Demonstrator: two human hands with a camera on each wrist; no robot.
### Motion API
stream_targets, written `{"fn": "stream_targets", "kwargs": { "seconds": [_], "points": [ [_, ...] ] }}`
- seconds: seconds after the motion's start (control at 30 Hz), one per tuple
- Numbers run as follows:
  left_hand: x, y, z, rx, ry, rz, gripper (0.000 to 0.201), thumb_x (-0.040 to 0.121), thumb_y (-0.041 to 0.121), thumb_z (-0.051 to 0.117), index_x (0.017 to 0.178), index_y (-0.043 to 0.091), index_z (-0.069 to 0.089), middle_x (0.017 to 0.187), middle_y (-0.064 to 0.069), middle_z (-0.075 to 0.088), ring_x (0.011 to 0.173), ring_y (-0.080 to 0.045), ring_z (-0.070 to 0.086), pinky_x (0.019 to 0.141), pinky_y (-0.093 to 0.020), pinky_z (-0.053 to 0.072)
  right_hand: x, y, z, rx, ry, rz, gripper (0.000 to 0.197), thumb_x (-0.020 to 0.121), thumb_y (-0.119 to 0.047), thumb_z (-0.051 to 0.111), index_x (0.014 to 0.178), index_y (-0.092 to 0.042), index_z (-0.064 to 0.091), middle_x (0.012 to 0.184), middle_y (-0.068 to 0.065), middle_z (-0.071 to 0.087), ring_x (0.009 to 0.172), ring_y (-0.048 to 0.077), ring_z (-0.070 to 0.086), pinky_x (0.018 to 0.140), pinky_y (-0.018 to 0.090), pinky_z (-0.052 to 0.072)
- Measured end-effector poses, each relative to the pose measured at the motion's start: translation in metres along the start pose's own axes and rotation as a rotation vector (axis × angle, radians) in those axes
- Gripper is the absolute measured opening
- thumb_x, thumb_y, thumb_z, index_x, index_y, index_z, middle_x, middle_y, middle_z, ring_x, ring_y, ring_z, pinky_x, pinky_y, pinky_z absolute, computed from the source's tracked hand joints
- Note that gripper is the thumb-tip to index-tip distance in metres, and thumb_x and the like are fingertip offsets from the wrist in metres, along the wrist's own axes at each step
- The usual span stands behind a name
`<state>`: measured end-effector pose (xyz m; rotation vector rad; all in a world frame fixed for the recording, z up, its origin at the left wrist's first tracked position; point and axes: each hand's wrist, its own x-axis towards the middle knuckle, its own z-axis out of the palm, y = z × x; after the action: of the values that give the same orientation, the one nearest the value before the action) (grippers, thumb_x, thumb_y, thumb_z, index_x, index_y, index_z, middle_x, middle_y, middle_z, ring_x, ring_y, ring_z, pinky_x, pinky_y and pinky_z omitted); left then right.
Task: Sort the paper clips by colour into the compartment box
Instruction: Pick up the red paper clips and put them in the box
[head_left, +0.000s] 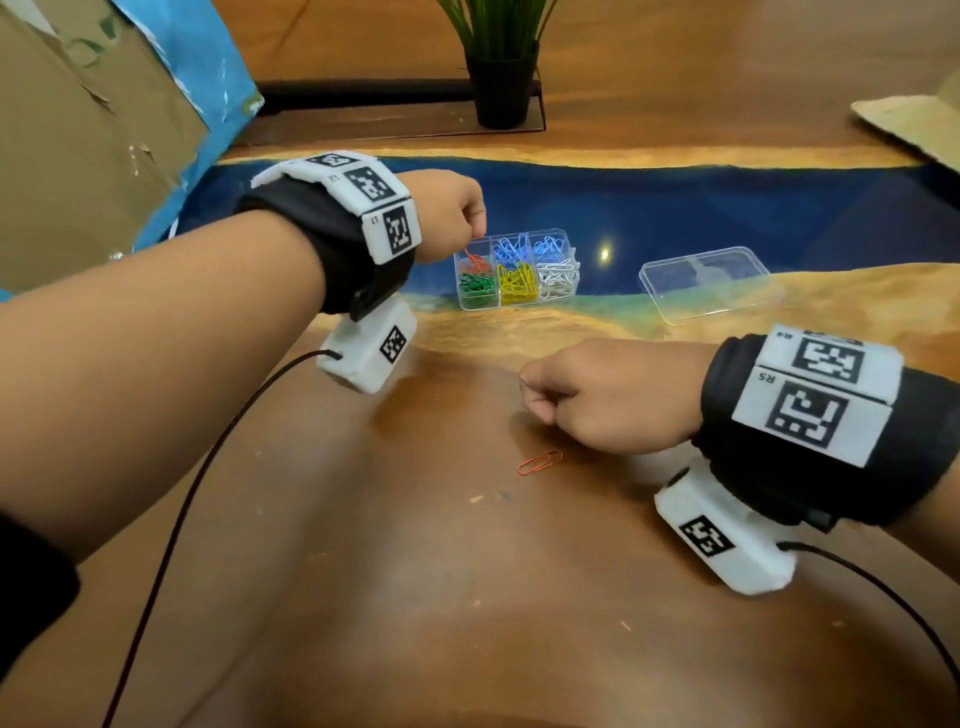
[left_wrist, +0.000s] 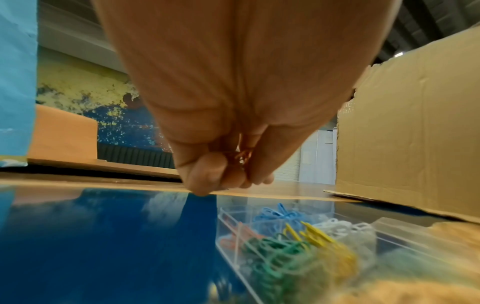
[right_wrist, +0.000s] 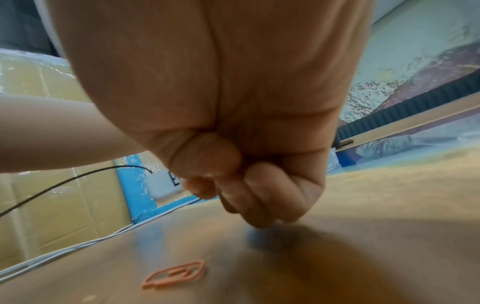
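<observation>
My left hand pinches an orange paper clip just above the far-left compartment of the clear compartment box. That compartment holds orange clips. The others hold blue, green, yellow and white clips, each colour apart. My right hand is curled into a fist low over the wooden table, with nothing seen in it. One more orange clip lies flat on the table just in front of that fist.
The box's clear lid lies to the right of the box. A potted plant stands behind, a big cardboard box at the left, a cardboard sheet at the far right. Black cables trail from both wrist cameras.
</observation>
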<state>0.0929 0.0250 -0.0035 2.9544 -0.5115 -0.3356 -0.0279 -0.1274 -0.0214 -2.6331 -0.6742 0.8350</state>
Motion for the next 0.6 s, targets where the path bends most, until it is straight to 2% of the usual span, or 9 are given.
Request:
{"fn": "stream_targets", "kwargs": {
  "seconds": [0.07,0.13,0.2,0.27,0.4,0.5,0.57,0.6],
  "points": [
    [0.007,0.001,0.000,0.029,0.032,0.018,0.027,0.090,0.004,0.045,0.110,0.016,0.059,0.095,0.002,0.051,0.092,-0.023,0.052,0.076,-0.027,0.036,-0.004,-0.003,0.002,0.008,0.008,-0.007,0.013,0.089,-0.017,0.046,0.077,-0.020,0.046,0.066,-0.007,0.048,0.066,0.015,0.043,0.058,0.025,0.034],
    [0.012,0.003,0.001,0.067,0.061,0.048,0.030,0.087,0.001,0.046,0.110,0.014,0.061,0.092,0.002,0.054,0.100,-0.026,0.057,0.079,-0.029,0.039,-0.007,-0.004,0.003,-0.009,0.018,-0.023,0.009,0.086,-0.026,0.057,0.081,-0.023,0.050,0.063,-0.009,0.049,0.062,0.008,0.044,0.057,0.025,0.036],
    [0.013,0.006,0.002,0.089,0.072,0.071,0.030,0.085,0.000,0.048,0.106,0.014,0.064,0.093,-0.002,0.062,0.102,-0.026,0.060,0.081,-0.032,0.044,-0.006,-0.004,0.006,-0.081,-0.006,-0.035,0.014,0.084,-0.033,0.064,0.088,-0.024,0.055,0.065,-0.011,0.049,0.066,0.008,0.047,0.060,0.025,0.039],
    [0.012,0.010,0.001,0.092,0.085,0.080,0.030,0.084,0.000,0.051,0.106,0.015,0.066,0.101,-0.005,0.070,0.102,-0.026,0.061,0.082,-0.033,0.047,-0.004,-0.004,0.009,-0.125,-0.029,-0.031,0.015,0.083,-0.034,0.066,0.092,-0.023,0.059,0.068,-0.012,0.049,0.073,0.012,0.050,0.064,0.025,0.041],
    [0.008,0.010,-0.003,0.073,0.154,0.078,0.029,0.085,0.005,0.052,0.105,0.019,0.068,0.103,-0.004,0.071,0.103,-0.024,0.060,0.081,-0.035,0.049,0.000,-0.004,0.010,-0.140,-0.038,-0.041,0.008,0.085,-0.028,0.064,0.081,-0.022,0.062,0.065,-0.011,0.051,0.064,0.007,0.048,0.054,0.019,0.037],
    [0.004,0.005,-0.002,0.038,0.162,0.077,0.029,0.086,0.007,0.050,0.105,0.021,0.068,0.104,-0.005,0.070,0.102,-0.026,0.060,0.084,-0.037,0.050,-0.001,-0.007,0.007,-0.190,-0.072,-0.032,0.020,0.086,-0.025,0.058,0.068,-0.023,0.051,0.072,-0.007,0.056,0.073,0.015,0.052,0.063,0.024,0.042],
    [0.003,-0.001,0.001,0.002,0.157,0.066,0.030,0.087,0.008,0.048,0.108,0.021,0.067,0.106,-0.005,0.070,0.102,-0.026,0.060,0.088,-0.037,0.050,-0.001,-0.010,0.004,-0.197,-0.070,-0.021,0.019,0.086,-0.028,0.054,0.068,-0.022,0.050,0.078,-0.001,0.060,0.077,0.019,0.053,0.068,0.028,0.044],
    [0.003,-0.004,0.002,-0.016,0.157,0.055,0.031,0.087,0.009,0.047,0.110,0.021,0.065,0.107,-0.004,0.069,0.102,-0.026,0.060,0.089,-0.038,0.050,-0.001,-0.010,0.001,-0.183,-0.058,-0.013,0.020,0.087,-0.029,0.052,0.070,-0.020,0.050,0.076,0.000,0.058,0.074,0.020,0.051,0.067,0.029,0.043]
  ]
}}
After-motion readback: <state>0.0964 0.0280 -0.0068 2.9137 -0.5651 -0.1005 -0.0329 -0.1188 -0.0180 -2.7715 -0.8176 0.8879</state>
